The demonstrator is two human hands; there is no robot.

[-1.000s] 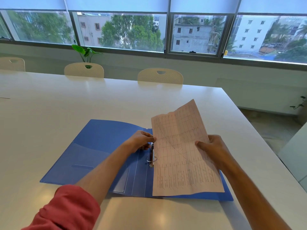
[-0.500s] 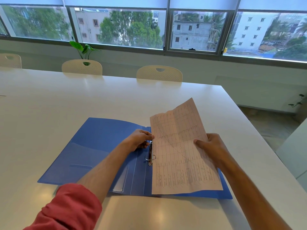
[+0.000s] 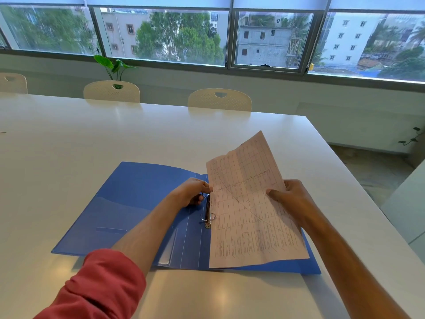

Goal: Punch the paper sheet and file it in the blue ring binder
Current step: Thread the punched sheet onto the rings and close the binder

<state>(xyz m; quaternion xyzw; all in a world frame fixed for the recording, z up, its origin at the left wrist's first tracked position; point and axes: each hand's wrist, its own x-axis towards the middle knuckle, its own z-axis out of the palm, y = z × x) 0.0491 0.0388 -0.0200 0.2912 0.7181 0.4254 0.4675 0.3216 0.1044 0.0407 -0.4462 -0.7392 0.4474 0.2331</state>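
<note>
- Sleeve (image 3: pixel 99 286) of red cloth sits nearest, pushed up my left forearm, which reaches out over the open blue ring binder (image 3: pixel 138 203).
- The binder lies flat on the white table (image 3: pixel 69 139), covers spread, with its near edge close to me and the clear inner pocket showing on the left cover.
- My left hand (image 3: pixel 192 191) is curled at the far ring of the ring mechanism (image 3: pixel 208 211), fingers bent round it and thumb beneath; I judge I am holding the rings for the sheet, though I cannot tell whether they stand open.
- My right hand (image 3: pixel 291 199) pinches the right edge of the paper sheet (image 3: pixel 250 208), thumb on the face and fingers behind.
- The sheet stands tilted above the right cover, its left edge just beside the rings and its near corner down on the binder.
- I judge this the filing step: any punched holes along the left edge are too small to make out.
- The next move calls for bringing that left edge level with both rings, holes over prongs, and easing it down without tearing.
- Beyond the table stand cream chairs (image 3: pixel 219 100), a green plant (image 3: pixel 115 65) and windows (image 3: pixel 161 35).
</note>
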